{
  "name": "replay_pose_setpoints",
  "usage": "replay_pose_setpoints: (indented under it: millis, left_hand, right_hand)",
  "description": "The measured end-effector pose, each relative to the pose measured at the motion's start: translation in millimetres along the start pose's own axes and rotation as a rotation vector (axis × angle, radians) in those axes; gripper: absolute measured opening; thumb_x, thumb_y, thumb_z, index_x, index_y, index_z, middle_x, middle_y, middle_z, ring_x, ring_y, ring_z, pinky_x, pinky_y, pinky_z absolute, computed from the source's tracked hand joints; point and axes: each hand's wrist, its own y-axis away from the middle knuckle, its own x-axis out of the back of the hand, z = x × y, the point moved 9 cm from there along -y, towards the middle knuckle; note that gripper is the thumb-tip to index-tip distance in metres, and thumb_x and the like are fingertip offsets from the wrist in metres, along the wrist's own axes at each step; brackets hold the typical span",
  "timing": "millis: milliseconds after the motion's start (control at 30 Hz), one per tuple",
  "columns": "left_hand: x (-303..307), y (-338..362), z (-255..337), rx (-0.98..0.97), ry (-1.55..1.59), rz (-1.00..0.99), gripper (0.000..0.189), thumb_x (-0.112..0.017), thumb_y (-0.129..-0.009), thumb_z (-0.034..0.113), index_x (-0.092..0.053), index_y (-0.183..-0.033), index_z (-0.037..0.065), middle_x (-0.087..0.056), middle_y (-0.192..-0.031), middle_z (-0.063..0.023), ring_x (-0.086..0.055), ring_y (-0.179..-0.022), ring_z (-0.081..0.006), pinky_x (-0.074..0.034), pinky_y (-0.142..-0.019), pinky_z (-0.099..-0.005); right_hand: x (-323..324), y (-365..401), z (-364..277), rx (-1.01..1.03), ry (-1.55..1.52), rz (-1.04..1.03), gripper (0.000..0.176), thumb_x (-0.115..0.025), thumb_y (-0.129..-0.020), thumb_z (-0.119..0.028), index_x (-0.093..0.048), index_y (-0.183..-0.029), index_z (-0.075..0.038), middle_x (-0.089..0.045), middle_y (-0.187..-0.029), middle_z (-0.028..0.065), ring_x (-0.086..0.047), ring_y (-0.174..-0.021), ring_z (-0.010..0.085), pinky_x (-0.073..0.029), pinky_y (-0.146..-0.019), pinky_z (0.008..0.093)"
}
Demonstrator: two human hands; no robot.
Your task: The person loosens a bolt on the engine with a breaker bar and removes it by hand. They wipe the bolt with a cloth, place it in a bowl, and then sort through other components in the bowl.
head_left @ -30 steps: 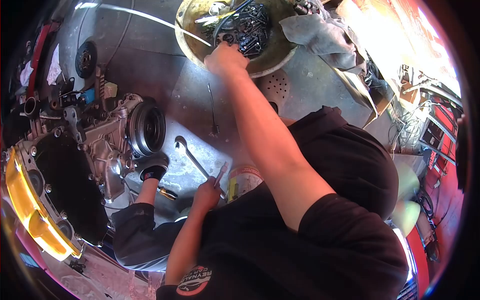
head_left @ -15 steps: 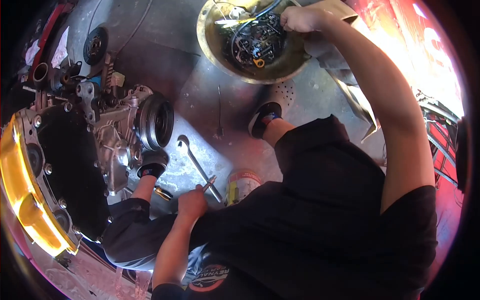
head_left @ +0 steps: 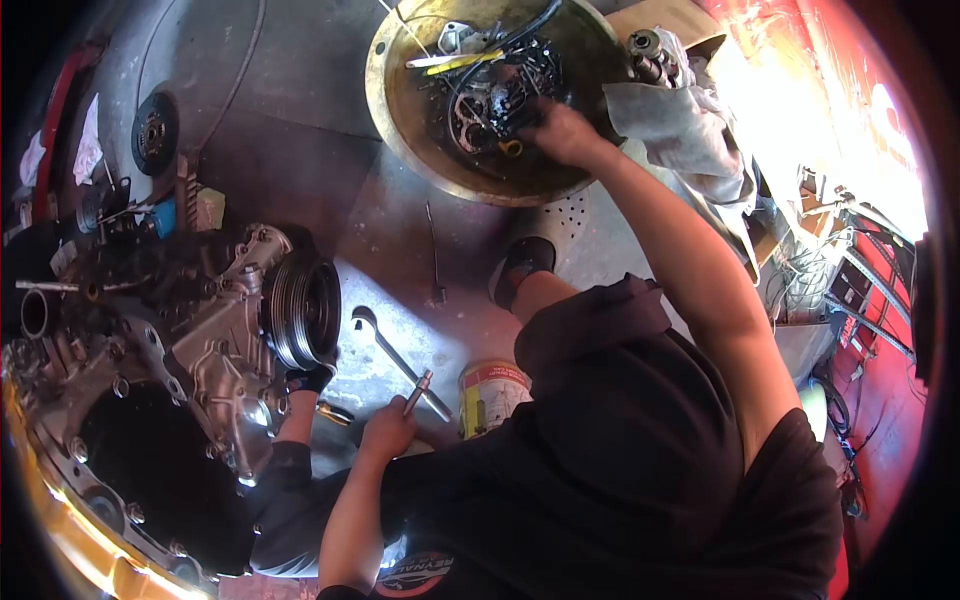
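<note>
My right hand (head_left: pixel 563 133) reaches into a round metal basin (head_left: pixel 392 115) at the top, its fingers among dark bolts and small parts (head_left: pixel 510 95); whether they grip anything is hidden. A yellow-handled item (head_left: pixel 465 63) and an orange ring piece (head_left: pixel 511 148) lie in the basin close by. Lower down, my left hand (head_left: pixel 389 432) is closed round a metal tool (head_left: pixel 418 391) that sticks up out of the fist. Beside it on the floor lies a long wrench (head_left: pixel 400 362). An engine (head_left: pixel 215 350) with a ribbed pulley (head_left: pixel 304 313) stands at the left.
A labelled can (head_left: pixel 492 398) stands between my legs. Pliers (head_left: pixel 335 413) lie near the engine. Grey cloth (head_left: pixel 680 130) and a metal part (head_left: pixel 648 55) are right of the basin. A round disc (head_left: pixel 155 134) rests at the upper left. My shoe (head_left: pixel 527 262) is below the basin.
My right hand has moved from the basin's right side down and left into the parts. The view has shifted, showing more of the engine. My left hand still holds the tool.
</note>
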Motion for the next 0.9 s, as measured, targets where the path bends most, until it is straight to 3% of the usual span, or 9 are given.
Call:
replay_pose_setpoints:
  millis: [67, 167, 400, 467, 567, 700, 800, 900]
  left_hand:
    - [5.0, -4.3, 0.1, 0.015, 0.022, 0.014, 0.022, -0.052, -0.088, 0.023, -0.054, -0.097, 0.003, -0.064, -0.089, -0.0278, -0.061, -0.09, -0.0475, -0.047, -0.079, -0.0563]
    - [5.0, -2.3, 4.3, 0.01, 0.087, -0.005, 0.023, -0.054, -0.088, 0.024, -0.055, -0.095, 0.002, -0.064, -0.088, -0.0281, -0.06, -0.091, -0.0475, -0.046, -0.079, -0.0553]
    - [-2.0, -0.7, 4.0, -0.008, 0.048, -0.08, 0.024, -0.057, -0.085, 0.024, -0.057, -0.091, 0.001, -0.064, -0.089, -0.0267, -0.06, -0.092, -0.0465, -0.047, -0.08, -0.0527]
    - [-2.9, -1.5, 1.8, 0.01, 0.012, -0.084, 0.027, -0.059, -0.084, 0.026, -0.057, -0.091, 0.0, -0.064, -0.089, -0.027, -0.06, -0.093, -0.046, -0.047, -0.081, -0.0516]
    - [-2.2, -2.5, -3.8, 0.03, 0.053, -0.055, 0.029, -0.06, -0.083, 0.028, -0.057, -0.091, 0.0, -0.064, -0.09, -0.027, -0.06, -0.093, -0.0456, -0.047, -0.08, -0.0513]
    - [-0.6, -4.4, -2.4, 0.073, 0.093, -0.074, 0.03, -0.061, -0.084, 0.029, -0.057, -0.091, 0.0, -0.064, -0.089, -0.0264, -0.06, -0.092, -0.0456, -0.047, -0.078, -0.0508]
    - [6.7, -4.4, -0.3, 0.07, 0.099, -0.056, 0.032, -0.062, -0.084, 0.03, -0.056, -0.09, 0.0, -0.064, -0.086, -0.0257, -0.061, -0.09, -0.0458, -0.047, -0.077, -0.0501]
    - [10.9, -6.7, -1.5, 0.088, 0.123, -0.047, 0.032, -0.064, -0.084, 0.03, -0.057, -0.09, 0.0, -0.064, -0.086, -0.0252, -0.061, -0.09, -0.0452, -0.047, -0.076, -0.0497]
  right_hand:
    - [-8.4, 4.7, -10.0, -0.015, -0.021, -0.166, 0.049, -0.061, -0.082, -0.032, -0.06, -0.126, -0.011, -0.065, -0.11, 0.0234, -0.063, -0.105, 0.0356, -0.047, -0.095, 0.042]
    - [-7.6, 24.4, -28.1, -0.044, -0.032, -0.12, 0.04, -0.064, -0.085, -0.031, -0.065, -0.115, -0.006, -0.064, -0.112, 0.0225, -0.061, -0.106, 0.0372, -0.047, -0.093, 0.0424]
    - [38.2, 96.3, -63.3, 0.175, 0.288, -0.201, 0.039, -0.062, -0.087, -0.026, -0.062, -0.12, -0.004, -0.063, -0.116, 0.0221, -0.059, -0.107, 0.0379, -0.046, -0.094, 0.0435]
    - [71.9, 105.7, -50.9, 0.216, 0.186, 0.035, 0.035, -0.06, -0.088, -0.02, -0.062, -0.119, -0.003, -0.062, -0.117, 0.0205, -0.058, -0.108, 0.0371, -0.046, -0.095, 0.0431]
    - [94.9, 116.8, -41.2, 0.167, 0.2, 0.09, 0.029, -0.059, -0.087, -0.015, -0.062, -0.111, 0.001, -0.065, -0.106, 0.02, -0.06, -0.103, 0.0375, -0.047, -0.092, 0.0459]
    - [90.6, 120.1, -51.5, 0.31, 0.399, 0.202, 0.024, -0.058, -0.086, -0.015, -0.065, -0.103, 0.0, -0.066, -0.1, 0.0175, -0.061, -0.1, 0.0366, -0.049, -0.088, 0.0453]
    - [53.3, 104.7, -42.6, 0.337, 0.613, -0.024, 0.02, -0.055, -0.089, -0.016, -0.065, -0.102, -0.003, -0.064, -0.102, 0.0151, -0.06, -0.099, 0.036, -0.047, -0.086, 0.0442]
    - [46.8, 86.2, -23.5, 0.194, 0.558, -0.237, 0.018, -0.054, -0.088, -0.016, -0.064, -0.096, -0.003, -0.065, -0.105, 0.0145, -0.06, -0.099, 0.0367, -0.047, -0.087, 0.0457]
